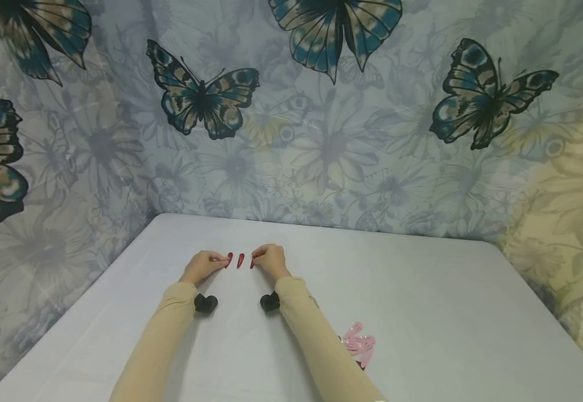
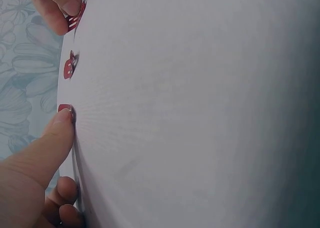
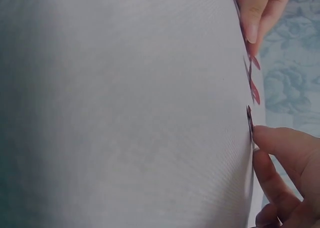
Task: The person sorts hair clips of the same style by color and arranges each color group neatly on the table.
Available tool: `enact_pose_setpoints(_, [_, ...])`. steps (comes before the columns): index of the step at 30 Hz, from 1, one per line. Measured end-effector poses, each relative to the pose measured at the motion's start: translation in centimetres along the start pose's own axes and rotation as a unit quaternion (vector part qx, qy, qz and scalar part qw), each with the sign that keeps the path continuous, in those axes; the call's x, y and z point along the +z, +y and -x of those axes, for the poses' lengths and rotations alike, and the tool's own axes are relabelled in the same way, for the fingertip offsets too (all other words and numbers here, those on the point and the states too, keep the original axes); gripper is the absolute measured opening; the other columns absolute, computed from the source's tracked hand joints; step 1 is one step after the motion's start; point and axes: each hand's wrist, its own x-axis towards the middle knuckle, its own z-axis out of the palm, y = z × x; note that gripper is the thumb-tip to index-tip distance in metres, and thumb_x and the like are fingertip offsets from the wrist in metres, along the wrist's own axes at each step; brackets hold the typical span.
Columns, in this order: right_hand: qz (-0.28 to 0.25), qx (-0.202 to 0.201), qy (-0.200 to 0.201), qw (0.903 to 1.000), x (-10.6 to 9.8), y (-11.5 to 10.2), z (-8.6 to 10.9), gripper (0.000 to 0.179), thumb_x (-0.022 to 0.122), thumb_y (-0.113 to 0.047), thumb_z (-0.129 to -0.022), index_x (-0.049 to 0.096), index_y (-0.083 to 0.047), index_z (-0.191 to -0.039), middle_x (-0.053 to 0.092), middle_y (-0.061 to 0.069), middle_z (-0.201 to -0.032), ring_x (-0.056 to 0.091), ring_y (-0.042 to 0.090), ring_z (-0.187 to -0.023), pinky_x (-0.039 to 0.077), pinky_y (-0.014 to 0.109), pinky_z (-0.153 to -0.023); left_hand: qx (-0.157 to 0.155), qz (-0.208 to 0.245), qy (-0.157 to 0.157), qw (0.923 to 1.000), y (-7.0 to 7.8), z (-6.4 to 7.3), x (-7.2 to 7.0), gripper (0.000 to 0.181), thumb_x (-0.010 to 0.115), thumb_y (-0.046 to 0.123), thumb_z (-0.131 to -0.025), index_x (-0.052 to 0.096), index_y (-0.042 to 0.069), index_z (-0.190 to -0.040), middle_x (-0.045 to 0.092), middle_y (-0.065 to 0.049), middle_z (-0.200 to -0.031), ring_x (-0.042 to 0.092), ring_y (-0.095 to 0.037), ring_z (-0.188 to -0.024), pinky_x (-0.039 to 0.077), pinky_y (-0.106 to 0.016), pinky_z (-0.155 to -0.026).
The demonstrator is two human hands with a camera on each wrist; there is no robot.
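Observation:
Three red snap hair clips stand in a short row towards the far side of the white table. My left hand (image 1: 204, 266) pinches the left red clip (image 1: 229, 260) at its edge; in the left wrist view its thumb (image 2: 63, 125) lies over that clip. The middle red clip (image 1: 240, 261) lies by itself between the hands, its slotted top showing in the left wrist view. At the right end of the row, my right hand (image 1: 270, 260) holds the right red clip (image 1: 252, 261) between thumb and fingertips, partly covering it.
A small pile of pink hair clips (image 1: 359, 343) lies beside the right forearm, with some dark pieces at its edges. Black heart-shaped objects (image 1: 206, 304) show at both wrists. Butterfly-patterned cloth (image 1: 331, 145) hangs behind the white table (image 1: 422, 301).

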Motion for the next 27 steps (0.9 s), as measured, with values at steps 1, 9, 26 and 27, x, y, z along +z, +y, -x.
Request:
enact_pose_setpoints(1, [0.000,-0.001,0.000,1.0000,0.03,0.04,-0.02,0.011,0.071,-0.001,-0.072,0.073,-0.005,-0.082,0.064,0.001,-0.071,0.048,0.022,-0.088,0.037,0.033,-0.081,0.001,0.000,-0.001,1.0000,-0.05,-0.01,0.02,0.022,0.067,0.025,-0.081,0.071,0.005,-0.089,0.063,-0.013,-0.098,0.056,-0.029,-0.087,0.040,-0.043,-0.075])
enact_pose_setpoints(9, [0.011,-0.004,0.000,0.9999,-0.20,-0.24,0.17,0.012,0.072,-0.002,-0.071,0.073,-0.006,-0.082,0.065,0.001,-0.071,0.047,0.024,-0.089,0.034,0.034,-0.085,0.004,-0.002,-0.005,1.0000,-0.14,-0.05,0.10,0.024,0.066,0.026,-0.082,0.071,0.006,-0.092,0.062,-0.014,-0.101,0.055,-0.031,-0.091,0.040,-0.044,-0.079])
enact_pose_setpoints(26, [-0.008,0.009,-0.006,0.9999,-0.37,0.27,-0.08,0.014,0.073,-0.006,-0.071,0.073,-0.008,-0.085,0.064,0.002,-0.073,0.049,0.022,-0.085,0.035,0.033,-0.080,-0.002,-0.004,-0.006,1.0000,0.00,-0.12,0.19,0.024,0.066,0.025,-0.082,0.070,0.003,-0.091,0.061,-0.016,-0.103,0.054,-0.032,-0.093,0.039,-0.045,-0.080])
enact_pose_setpoints(27, [-0.009,0.012,-0.007,0.9999,-0.41,0.24,0.00,0.014,0.073,-0.006,-0.071,0.072,-0.008,-0.086,0.064,0.002,-0.073,0.049,0.023,-0.086,0.035,0.033,-0.080,-0.002,-0.004,-0.007,1.0000,0.02,-0.06,0.15,0.023,0.066,0.025,-0.082,0.070,0.004,-0.091,0.061,-0.016,-0.103,0.054,-0.032,-0.093,0.039,-0.045,-0.080])
